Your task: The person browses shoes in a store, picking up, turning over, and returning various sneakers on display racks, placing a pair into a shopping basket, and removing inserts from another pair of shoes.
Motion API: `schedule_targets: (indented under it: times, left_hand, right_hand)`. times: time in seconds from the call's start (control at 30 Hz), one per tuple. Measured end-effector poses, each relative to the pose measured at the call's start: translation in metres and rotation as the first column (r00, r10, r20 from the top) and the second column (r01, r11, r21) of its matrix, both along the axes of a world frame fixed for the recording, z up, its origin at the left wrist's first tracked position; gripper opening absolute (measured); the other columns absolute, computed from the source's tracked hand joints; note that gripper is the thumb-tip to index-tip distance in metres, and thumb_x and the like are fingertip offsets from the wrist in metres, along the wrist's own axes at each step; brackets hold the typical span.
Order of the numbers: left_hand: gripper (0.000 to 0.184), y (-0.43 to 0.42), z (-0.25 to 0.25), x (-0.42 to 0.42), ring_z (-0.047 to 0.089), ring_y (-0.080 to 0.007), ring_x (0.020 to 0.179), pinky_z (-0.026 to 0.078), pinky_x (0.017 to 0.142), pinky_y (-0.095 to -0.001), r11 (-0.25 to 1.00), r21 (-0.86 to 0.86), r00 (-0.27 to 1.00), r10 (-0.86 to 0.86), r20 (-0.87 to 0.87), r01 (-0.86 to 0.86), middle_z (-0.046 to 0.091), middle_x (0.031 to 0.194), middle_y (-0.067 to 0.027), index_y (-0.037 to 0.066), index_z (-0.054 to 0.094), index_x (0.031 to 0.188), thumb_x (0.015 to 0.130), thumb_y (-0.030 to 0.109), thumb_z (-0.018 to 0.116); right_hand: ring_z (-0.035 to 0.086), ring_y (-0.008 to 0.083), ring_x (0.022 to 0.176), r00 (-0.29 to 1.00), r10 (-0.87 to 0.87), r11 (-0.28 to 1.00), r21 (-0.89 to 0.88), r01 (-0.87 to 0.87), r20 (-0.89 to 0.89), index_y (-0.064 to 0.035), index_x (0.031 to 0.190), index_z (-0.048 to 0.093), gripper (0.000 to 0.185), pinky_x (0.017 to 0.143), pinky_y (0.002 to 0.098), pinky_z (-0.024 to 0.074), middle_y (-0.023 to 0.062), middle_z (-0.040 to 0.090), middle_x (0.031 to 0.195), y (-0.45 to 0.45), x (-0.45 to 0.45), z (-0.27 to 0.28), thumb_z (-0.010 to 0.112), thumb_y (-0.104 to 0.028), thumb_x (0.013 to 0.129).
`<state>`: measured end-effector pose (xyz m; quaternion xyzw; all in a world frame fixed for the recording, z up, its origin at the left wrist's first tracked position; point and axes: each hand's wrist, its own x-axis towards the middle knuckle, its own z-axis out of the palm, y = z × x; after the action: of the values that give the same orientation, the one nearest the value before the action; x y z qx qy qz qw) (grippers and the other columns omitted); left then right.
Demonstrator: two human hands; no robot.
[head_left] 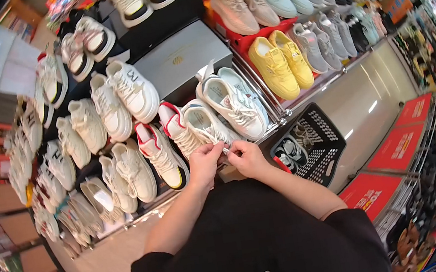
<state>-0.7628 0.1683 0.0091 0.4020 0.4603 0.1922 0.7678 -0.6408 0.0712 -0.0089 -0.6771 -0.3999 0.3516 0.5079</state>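
My left hand (206,163) and my right hand (246,157) meet just in front of my body, both with fingers pinched together. Between their fingertips shows a thin white shoelace (224,149), over the toe of a white sneaker (200,117) on the front edge of the display. Part of that shoe's toe is hidden behind my fingers. To its right stands another white sneaker (233,103) with tied laces. Left of my hands are cream sneakers with red lining (175,125), the nearer one having a yellow and black sole.
A grey shoebox (177,59) lies behind the sneakers. Yellow sneakers (281,64) stand on the rack to the right. Below them, a black basket (321,144) on the floor holds shoes. Red signs (369,193) line the shelf at right.
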Motion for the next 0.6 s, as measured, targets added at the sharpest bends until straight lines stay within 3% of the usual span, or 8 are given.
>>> schedule_targets:
  times: [0.07,0.17,0.2,0.3,0.6]
  left_hand:
    - [0.018,0.002,0.002,0.0,0.06,-0.01,0.065,0.048,0.062,-0.0221,0.997,0.007,0.996,-0.071,-0.058,0.072,0.067,0.08,-0.0049,-0.001,0.068,0.088,0.093,0.016,0.067]
    - [0.017,0.003,-0.012,-0.006,0.061,-0.0106,0.068,0.049,0.064,-0.0232,0.999,0.042,1.0,-0.023,-0.016,0.024,0.067,0.085,-0.0049,-0.001,0.067,0.092,0.093,0.017,0.067]
    - [0.017,0.005,-0.009,-0.005,0.061,-0.0106,0.068,0.049,0.064,-0.0232,0.998,0.045,0.999,-0.048,-0.026,0.049,0.067,0.085,-0.0049,-0.001,0.067,0.092,0.093,0.017,0.067]
    - [0.019,0.007,0.001,-0.004,0.061,-0.011,0.067,0.05,0.063,-0.0242,0.998,-0.062,1.0,-0.029,-0.005,0.029,0.067,0.083,-0.0047,-0.001,0.067,0.091,0.092,0.018,0.068]
    - [0.021,0.005,-0.005,0.006,0.059,-0.0107,0.063,0.049,0.06,-0.0237,0.998,0.031,0.994,0.055,-0.095,-0.052,0.064,0.074,-0.0028,0.0,0.068,0.087,0.093,0.02,0.069]
  right_hand:
    - [0.057,0.0195,0.055,1.0,-0.029,0.999,0.034,0.029,0.001,-0.0009,0.076,0.059,0.019,0.054,0.0342,0.0459,0.0113,0.059,0.064,0.003,0.001,0.002,0.064,-0.018,0.084]
    - [0.063,0.0356,0.066,0.922,0.083,0.996,-0.019,-0.082,0.379,-0.0053,0.074,0.06,0.023,0.06,0.0455,0.0493,0.0145,0.064,0.07,0.011,0.003,0.014,0.063,-0.027,0.082]
    - [0.063,0.0356,0.066,0.927,0.059,0.998,-0.015,-0.058,0.369,-0.0053,0.074,0.06,0.023,0.06,0.0455,0.0493,0.0145,0.064,0.07,0.013,0.003,0.013,0.063,-0.027,0.082]
    - [0.062,0.0357,0.068,0.826,0.066,0.99,0.068,-0.125,0.56,-0.0069,0.073,0.059,0.02,0.06,0.0468,0.0494,0.0134,0.063,0.07,0.016,0.005,0.005,0.062,-0.024,0.082]
    - [0.065,0.0375,0.067,0.882,0.139,0.988,0.003,-0.157,0.45,-0.0057,0.07,0.064,0.026,0.061,0.0491,0.0509,0.0161,0.065,0.071,0.01,0.009,-0.005,0.056,-0.027,0.081]
